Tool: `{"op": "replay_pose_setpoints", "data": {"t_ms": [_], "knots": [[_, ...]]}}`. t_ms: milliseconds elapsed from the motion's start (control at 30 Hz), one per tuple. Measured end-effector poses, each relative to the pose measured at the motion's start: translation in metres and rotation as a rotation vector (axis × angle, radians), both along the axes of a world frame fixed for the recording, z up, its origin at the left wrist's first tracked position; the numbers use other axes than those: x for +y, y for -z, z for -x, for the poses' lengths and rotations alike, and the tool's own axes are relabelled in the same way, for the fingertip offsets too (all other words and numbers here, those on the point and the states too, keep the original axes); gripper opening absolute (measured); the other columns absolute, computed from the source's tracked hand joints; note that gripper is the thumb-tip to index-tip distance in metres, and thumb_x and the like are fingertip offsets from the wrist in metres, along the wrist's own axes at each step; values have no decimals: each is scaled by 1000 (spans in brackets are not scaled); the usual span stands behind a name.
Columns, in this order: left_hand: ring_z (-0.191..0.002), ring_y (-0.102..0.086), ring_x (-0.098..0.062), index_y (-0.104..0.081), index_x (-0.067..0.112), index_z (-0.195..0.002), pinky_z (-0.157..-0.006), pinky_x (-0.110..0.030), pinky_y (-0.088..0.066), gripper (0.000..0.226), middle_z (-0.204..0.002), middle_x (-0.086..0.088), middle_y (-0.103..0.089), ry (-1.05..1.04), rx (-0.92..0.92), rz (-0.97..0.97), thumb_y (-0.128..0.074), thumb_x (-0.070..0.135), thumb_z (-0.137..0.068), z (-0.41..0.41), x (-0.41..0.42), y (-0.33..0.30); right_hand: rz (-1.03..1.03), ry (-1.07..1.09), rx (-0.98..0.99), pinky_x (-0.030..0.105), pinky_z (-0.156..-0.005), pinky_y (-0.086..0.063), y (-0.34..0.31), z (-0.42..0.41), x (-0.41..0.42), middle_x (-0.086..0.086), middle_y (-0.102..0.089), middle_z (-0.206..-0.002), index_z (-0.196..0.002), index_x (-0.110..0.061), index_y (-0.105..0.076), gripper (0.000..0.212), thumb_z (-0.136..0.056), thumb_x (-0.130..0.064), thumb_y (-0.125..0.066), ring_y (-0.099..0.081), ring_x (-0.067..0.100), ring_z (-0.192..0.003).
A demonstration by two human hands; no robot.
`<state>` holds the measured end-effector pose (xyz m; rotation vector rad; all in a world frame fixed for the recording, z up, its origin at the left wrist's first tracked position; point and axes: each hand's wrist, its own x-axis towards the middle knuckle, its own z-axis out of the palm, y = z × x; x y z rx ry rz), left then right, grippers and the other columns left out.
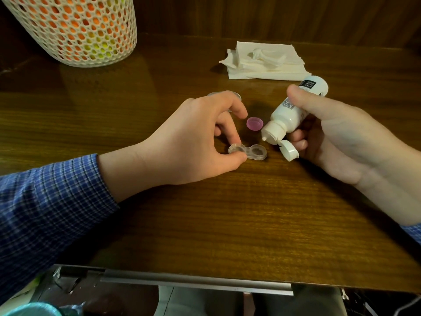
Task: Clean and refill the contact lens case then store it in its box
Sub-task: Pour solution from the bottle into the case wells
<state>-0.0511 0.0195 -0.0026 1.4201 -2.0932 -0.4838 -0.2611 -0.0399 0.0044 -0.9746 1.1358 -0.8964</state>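
A clear two-well contact lens case [252, 153] lies on the wooden table [227, 213] with both wells uncovered. My left hand [193, 140] pinches its left well between thumb and forefinger. My right hand [337, 137] grips a white solution bottle [293, 110], tilted nozzle-down to the left, its flip cap [288, 151] hanging open just right of the case. The nozzle tip hovers a little above and right of the right well. A pink cap [254, 123] rests upside down behind the case. A clear round object [235, 95], partly hidden, lies behind my left fingers.
A stack of white tissues [264, 61] lies at the back right. A tall white mesh basket [77, 30] holding orange and yellow things stands at the back left. The table's front edge has a metal rail [196, 281].
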Motion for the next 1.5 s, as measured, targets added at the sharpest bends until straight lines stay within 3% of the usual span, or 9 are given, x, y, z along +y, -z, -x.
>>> {"op": "replay_pose_setpoints", "data": {"t_ms": [133, 300, 733, 1167, 1333, 1500], "knots": [[-94, -67, 4, -60, 17, -131, -97, -8, -45, 56, -89, 15, -77, 0, 4, -2, -85, 29, -82, 0, 0, 0, 13, -19, 23, 20, -42, -43, 1, 0, 1, -3, -68, -67, -103, -12, -71, 39, -80, -41, -81, -53, 7, -48], [-92, -67, 3, -60, 16, -131, -92, -10, -48, 57, -90, 14, -77, 1, 5, -3, -86, 28, -82, 1, 1, 0, 58, -44, 36, 18, -41, -41, 2, -1, 3, -5, -68, -65, -100, -13, -71, 49, -63, -43, -81, -52, 6, -48], [-90, -70, -1, -59, 15, -131, -86, -11, -50, 57, -90, 13, -76, 1, 4, 0, -85, 28, -82, 1, 0, 1, 57, -35, 52, 18, -42, -41, 3, -3, 4, -4, -69, -70, -111, -12, -70, 51, -70, -41, -80, -52, 5, -49], [-91, -68, 2, -59, 16, -131, -88, -9, -49, 57, -90, 14, -76, 1, 6, -6, -85, 28, -82, 2, 1, 0, 45, -24, 64, 18, -42, -42, 2, -3, 5, -1, -68, -82, -116, -14, -68, 61, -64, -42, -79, -52, 4, -50], [-92, -69, 1, -59, 16, -131, -89, -11, -50, 57, -90, 14, -76, 2, 11, -9, -85, 28, -82, 1, 1, -1, 47, -33, 70, 17, -42, -41, 2, -3, 5, -4, -70, -74, -109, -15, -70, 50, -67, -41, -79, -52, 4, -51], [-93, -67, 3, -60, 16, -130, -88, -8, -48, 57, -90, 14, -76, 1, 11, -5, -86, 28, -81, 1, 1, 0, 50, -37, 64, 17, -42, -41, 1, -3, 5, -5, -70, -71, -110, -15, -69, 54, -64, -42, -79, -52, 4, -50]]}}
